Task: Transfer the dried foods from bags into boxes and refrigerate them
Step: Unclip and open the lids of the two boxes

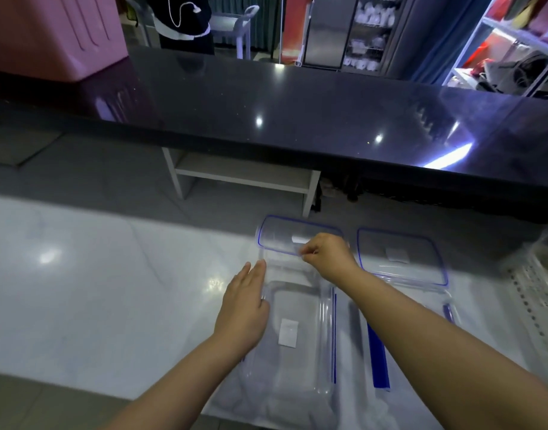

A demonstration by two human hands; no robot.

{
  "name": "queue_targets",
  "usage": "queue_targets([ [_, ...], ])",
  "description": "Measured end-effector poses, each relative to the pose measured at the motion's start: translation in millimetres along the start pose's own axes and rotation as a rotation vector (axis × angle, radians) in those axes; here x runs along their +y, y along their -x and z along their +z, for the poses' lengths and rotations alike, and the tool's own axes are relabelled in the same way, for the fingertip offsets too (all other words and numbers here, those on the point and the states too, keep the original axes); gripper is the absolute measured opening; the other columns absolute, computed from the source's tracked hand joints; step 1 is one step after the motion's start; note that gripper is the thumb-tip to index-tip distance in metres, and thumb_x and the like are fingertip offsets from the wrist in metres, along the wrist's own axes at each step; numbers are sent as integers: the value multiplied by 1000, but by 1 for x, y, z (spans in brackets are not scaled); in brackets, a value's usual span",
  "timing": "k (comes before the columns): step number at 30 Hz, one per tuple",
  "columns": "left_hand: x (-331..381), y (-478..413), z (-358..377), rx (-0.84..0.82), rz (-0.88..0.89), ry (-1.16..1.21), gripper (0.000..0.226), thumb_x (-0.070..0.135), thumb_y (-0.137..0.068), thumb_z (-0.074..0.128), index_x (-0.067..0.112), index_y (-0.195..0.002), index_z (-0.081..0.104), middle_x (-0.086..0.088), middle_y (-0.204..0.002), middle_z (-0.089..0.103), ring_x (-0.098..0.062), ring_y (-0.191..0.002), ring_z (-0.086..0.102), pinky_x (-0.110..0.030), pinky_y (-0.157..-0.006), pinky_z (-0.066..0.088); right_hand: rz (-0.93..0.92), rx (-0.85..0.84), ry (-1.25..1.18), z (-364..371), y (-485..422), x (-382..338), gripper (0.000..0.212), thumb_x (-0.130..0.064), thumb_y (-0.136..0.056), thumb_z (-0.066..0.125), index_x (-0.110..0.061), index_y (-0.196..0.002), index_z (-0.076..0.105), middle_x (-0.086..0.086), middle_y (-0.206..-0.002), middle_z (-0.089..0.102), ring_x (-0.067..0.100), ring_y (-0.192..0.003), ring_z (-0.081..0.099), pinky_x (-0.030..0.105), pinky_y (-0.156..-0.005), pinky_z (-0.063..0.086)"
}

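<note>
A clear plastic box with a white label inside stands on the white counter in front of me. Its clear lid with a blue seal is tilted up at the box's far end. My right hand pinches the lid's near edge. My left hand rests with straight fingers against the box's left wall. To the right sits a second clear box with blue clips, and its blue-rimmed lid lies across its far part. Part of a bag shows at the right edge.
A dark glossy bar top runs across behind the counter, with a white shelf unit under it. A pink cabinet stands far left. A perforated white panel lies at the right. A person in dark clothes stands beyond the bar.
</note>
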State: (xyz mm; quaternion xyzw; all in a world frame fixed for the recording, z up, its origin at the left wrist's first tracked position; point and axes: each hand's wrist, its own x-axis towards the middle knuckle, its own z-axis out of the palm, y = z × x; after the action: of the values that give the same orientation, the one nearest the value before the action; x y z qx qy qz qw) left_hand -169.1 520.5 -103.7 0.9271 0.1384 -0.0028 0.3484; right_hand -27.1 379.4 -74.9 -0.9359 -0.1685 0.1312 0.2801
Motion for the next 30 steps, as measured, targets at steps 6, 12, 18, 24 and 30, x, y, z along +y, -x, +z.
queue_targets([
  [6,7,-2,-3,5,5,-11,63,9,-92,36,21,-150,12,5,-158,13,-12,-145,4,-25,-115,7,-21,98,-75,-10,14,-1,17,-12,-91,59,-13,-101,73,-2,-105,67,11,-93,60,24,-84,49],
  [12,41,-6,-19,63,79,-3,59,16,-91,45,18,-147,23,1,-154,24,-17,-143,11,-30,-115,11,-44,298,-104,-47,60,12,19,-14,-91,58,-19,-101,73,-8,-95,70,6,-84,62,24,-81,52],
  [18,120,-23,-3,50,358,64,44,16,-86,55,18,-131,51,2,-137,50,-15,-136,28,-30,-110,22,-41,517,-47,-101,121,38,17,-11,-87,63,-15,-98,75,-2,-94,74,11,-85,66,28,-79,54],
  [24,197,-12,44,-75,586,92,44,24,-86,59,21,-129,51,5,-134,49,-11,-136,25,-26,-108,22,-39,780,103,-159,194,83,16,-7,-82,68,-15,-93,76,-2,-86,75,10,-76,67,23,-71,54],
  [30,257,14,89,-191,711,41,49,27,-85,61,24,-132,47,7,-135,48,-10,-132,31,-23,-106,24,-8,1019,126,-211,264,138,18,-1,-79,72,-13,-92,76,-6,-87,73,3,-79,66,16,-75,53],
])
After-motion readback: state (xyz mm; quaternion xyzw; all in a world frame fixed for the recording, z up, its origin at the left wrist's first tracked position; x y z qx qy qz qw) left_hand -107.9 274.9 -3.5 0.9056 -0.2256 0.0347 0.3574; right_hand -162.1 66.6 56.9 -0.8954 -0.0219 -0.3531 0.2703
